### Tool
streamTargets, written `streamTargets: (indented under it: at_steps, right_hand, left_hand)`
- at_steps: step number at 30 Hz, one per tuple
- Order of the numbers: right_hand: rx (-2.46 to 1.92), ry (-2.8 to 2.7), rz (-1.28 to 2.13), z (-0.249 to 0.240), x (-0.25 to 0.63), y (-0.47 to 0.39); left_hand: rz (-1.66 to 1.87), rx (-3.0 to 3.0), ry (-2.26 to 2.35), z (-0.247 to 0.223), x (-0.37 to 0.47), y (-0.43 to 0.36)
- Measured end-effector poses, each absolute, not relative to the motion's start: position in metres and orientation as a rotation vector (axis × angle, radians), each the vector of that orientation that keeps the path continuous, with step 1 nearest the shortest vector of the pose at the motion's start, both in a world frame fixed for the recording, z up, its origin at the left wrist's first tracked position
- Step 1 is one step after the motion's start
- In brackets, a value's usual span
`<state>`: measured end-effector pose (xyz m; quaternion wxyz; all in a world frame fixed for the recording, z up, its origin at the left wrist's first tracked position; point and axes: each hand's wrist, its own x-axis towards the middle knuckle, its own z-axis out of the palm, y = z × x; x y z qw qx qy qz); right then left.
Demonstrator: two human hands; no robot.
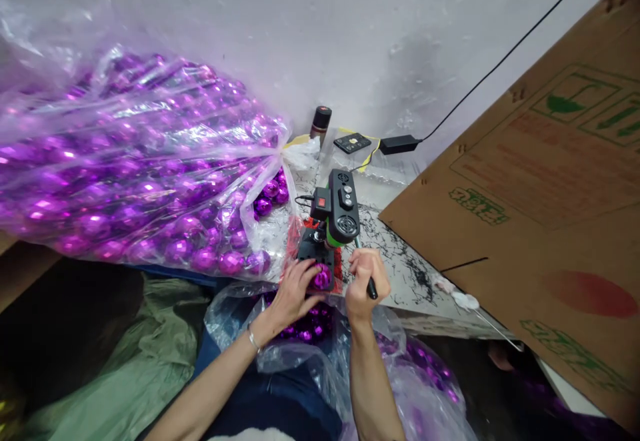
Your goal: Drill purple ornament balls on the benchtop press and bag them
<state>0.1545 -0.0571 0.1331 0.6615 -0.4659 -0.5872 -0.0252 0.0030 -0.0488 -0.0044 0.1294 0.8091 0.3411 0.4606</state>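
A small black and green bench press machine (343,206) stands on the white tabletop, over a red mat (338,269). At its base sits a shiny purple ball (321,277). My left hand (295,293), with a bracelet at the wrist, has its fingers and thumb around that ball's left side. My right hand (367,282) is closed round the black-ended lever (372,288) at the machine's right. Below the table edge, an open clear bag (240,311) in my lap holds more purple balls (310,324).
A large clear bag of purple balls (150,181) fills the left. A cardboard box (540,188) stands at right. Behind the machine are a dark can (321,121), a remote (352,142) and a power adapter (399,144). Black scraps litter the tabletop (395,254).
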Motion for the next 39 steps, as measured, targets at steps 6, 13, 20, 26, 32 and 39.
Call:
streamTargets:
  at_steps: [6,13,20,26,32,39]
  right_hand:
    - [-0.95,-1.376,-0.146,0.113,0.152,-0.055]
    - [-0.911,-1.373,-0.114,0.108,0.152,-0.054]
    - [-0.919,-1.385,-0.178,0.117,0.151,-0.054]
    - [-0.99,-1.338,-0.151,0.142,0.146,-0.055]
    - [-1.04,-1.298,-0.104,0.149,0.144,-0.054]
    - [-1.051,-1.361,-0.152,0.148,0.147,-0.057]
  left_hand:
    - [1.377,2.371,1.365,0.053,-0.036,0.006]
    - [0.326,2.12,2.124,0.11,-0.055,0.121]
    - [0.563,2.097,1.938,0.108,-0.067,0.116]
    - [1.21,1.452,1.254,0.092,-0.071,0.057]
    - [1.156,1.06,1.055,0.052,-0.023,-0.007]
    - [1.191,1.548,1.273,0.023,0.003,-0.016]
